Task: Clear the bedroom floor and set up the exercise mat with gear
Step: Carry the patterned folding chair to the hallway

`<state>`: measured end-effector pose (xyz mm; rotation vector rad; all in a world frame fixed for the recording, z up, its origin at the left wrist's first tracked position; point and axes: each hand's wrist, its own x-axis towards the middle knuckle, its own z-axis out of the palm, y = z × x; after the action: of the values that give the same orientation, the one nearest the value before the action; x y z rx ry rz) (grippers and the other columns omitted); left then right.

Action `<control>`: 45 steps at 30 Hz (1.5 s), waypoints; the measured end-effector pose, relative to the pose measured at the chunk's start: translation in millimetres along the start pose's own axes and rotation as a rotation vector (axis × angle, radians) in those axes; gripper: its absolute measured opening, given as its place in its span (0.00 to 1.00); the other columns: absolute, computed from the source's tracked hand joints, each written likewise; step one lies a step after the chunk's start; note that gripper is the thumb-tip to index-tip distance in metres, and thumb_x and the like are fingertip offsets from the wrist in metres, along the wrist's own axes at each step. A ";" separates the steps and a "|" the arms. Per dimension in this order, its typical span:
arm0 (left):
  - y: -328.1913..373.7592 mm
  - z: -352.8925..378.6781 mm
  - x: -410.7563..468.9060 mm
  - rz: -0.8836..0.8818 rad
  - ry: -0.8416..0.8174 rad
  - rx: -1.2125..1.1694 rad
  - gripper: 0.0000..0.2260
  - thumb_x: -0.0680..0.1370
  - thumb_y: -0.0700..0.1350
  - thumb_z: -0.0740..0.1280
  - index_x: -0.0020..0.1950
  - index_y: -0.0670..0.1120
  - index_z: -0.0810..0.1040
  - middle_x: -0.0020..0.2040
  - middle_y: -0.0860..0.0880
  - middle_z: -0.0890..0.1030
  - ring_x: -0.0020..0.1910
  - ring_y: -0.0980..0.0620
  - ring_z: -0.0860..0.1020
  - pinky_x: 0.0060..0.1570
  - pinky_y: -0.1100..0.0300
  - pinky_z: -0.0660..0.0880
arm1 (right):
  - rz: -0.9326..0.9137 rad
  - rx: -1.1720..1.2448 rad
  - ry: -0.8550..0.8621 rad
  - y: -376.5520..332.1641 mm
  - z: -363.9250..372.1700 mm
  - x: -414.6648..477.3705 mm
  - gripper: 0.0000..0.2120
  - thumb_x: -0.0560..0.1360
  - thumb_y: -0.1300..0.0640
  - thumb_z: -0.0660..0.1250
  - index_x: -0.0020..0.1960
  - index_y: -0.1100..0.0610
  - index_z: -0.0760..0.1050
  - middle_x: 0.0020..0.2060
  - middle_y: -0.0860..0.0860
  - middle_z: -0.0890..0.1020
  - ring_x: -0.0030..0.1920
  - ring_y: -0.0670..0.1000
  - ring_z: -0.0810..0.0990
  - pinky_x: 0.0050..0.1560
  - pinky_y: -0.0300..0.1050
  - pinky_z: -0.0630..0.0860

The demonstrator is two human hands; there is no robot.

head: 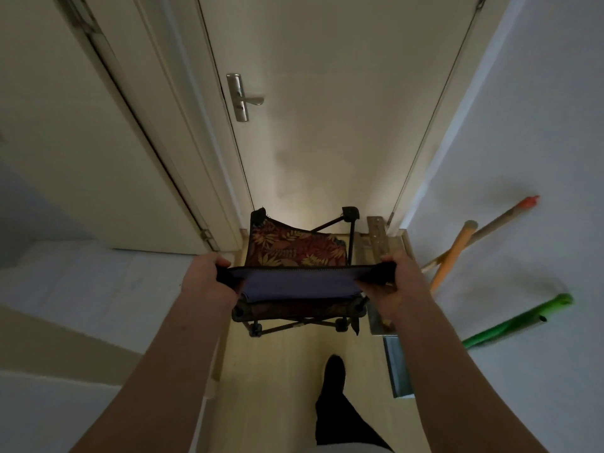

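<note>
A small folding camp chair (294, 250) with red leaf-print fabric and a dark frame is in the middle of the view, just in front of a closed door. My left hand (204, 277) is shut on the left corner of its near top edge, and my right hand (397, 282) is shut on the right corner. The purple back of the fabric is stretched between my hands. The chair's feet sit close to the light wooden floor (294, 358); whether they touch it I cannot tell.
A white door (327, 125) with a metal handle (243, 99) closes the narrow passage ahead. Another door (98, 152) stands at the left. Wooden, orange and green poles (464, 246) lean on the right wall. A metal strip (379, 237) lies by the threshold. My dark-socked foot (333, 374) is behind the chair.
</note>
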<state>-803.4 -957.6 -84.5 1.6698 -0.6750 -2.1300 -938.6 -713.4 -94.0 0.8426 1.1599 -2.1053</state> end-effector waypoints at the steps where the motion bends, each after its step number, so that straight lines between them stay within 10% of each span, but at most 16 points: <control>1: 3.8 18.3 18.2 -0.008 0.019 0.007 0.09 0.76 0.33 0.57 0.39 0.44 0.60 0.42 0.44 0.64 0.46 0.43 0.69 0.64 0.49 0.75 | 0.019 -0.010 0.014 -9.2 10.8 22.5 0.06 0.75 0.65 0.67 0.51 0.59 0.73 0.54 0.60 0.74 0.55 0.61 0.76 0.49 0.61 0.83; 12: 38.1 135.4 182.3 -0.203 0.139 0.110 0.06 0.79 0.34 0.59 0.42 0.40 0.67 0.48 0.41 0.68 0.46 0.39 0.73 0.44 0.49 0.79 | 0.144 -0.171 0.175 -49.6 100.4 207.5 0.10 0.78 0.61 0.67 0.59 0.61 0.73 0.63 0.64 0.75 0.61 0.63 0.78 0.59 0.61 0.81; 16: 25.5 154.3 255.4 -0.206 0.163 0.153 0.06 0.79 0.32 0.61 0.43 0.39 0.69 0.55 0.39 0.71 0.58 0.39 0.75 0.59 0.49 0.80 | 0.181 -0.202 0.251 -33.1 107.9 280.8 0.11 0.78 0.62 0.67 0.60 0.60 0.73 0.60 0.64 0.75 0.57 0.64 0.79 0.53 0.60 0.82; 19: 9.3 164.8 305.9 -0.234 0.175 0.081 0.10 0.81 0.32 0.59 0.42 0.42 0.68 0.45 0.43 0.72 0.43 0.47 0.77 0.40 0.58 0.83 | 0.215 -0.242 0.323 -15.9 104.5 329.5 0.05 0.79 0.62 0.66 0.54 0.61 0.73 0.56 0.63 0.76 0.53 0.63 0.80 0.46 0.58 0.83; 27: -22.7 170.8 389.1 -0.311 0.236 0.141 0.04 0.79 0.33 0.65 0.46 0.40 0.73 0.56 0.38 0.75 0.59 0.37 0.78 0.58 0.49 0.82 | 0.271 -0.290 0.376 16.6 88.4 428.7 0.10 0.79 0.62 0.66 0.60 0.62 0.72 0.54 0.63 0.78 0.55 0.62 0.82 0.50 0.56 0.83; 45: -64.0 156.4 455.1 -0.353 0.230 0.187 0.03 0.77 0.32 0.65 0.44 0.37 0.76 0.51 0.38 0.80 0.53 0.42 0.81 0.60 0.50 0.81 | 0.276 -0.325 0.354 55.0 45.8 493.0 0.07 0.80 0.60 0.66 0.56 0.62 0.73 0.47 0.60 0.81 0.45 0.56 0.84 0.44 0.50 0.83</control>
<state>-1064.9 -1128.7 -455.9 2.2379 -0.5564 -2.0995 -1218.9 -870.6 -474.6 1.1700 1.4248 -1.5311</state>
